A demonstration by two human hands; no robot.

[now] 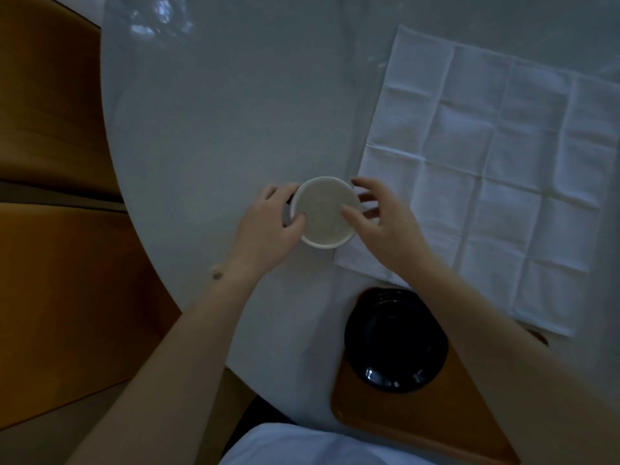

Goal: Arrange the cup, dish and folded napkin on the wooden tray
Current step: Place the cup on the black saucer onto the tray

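A white round cup (323,209) with a pale inside sits on the white table, seen from above. My left hand (268,226) grips its left rim, thumb on the near edge. My right hand (382,219) hovers at its right side with fingers spread, thumb over the rim; whether it touches is unclear. A black dish (396,340) rests on the far end of the wooden tray (412,421) at the table's near edge, under my right forearm. A white napkin (496,162) lies unfolded and creased flat on the table to the right.
The round white table (218,129) has a curved left edge, with wooden flooring (50,229) beyond it. The napkin's near corner reaches towards the tray. My white clothing (285,444) shows at the bottom.
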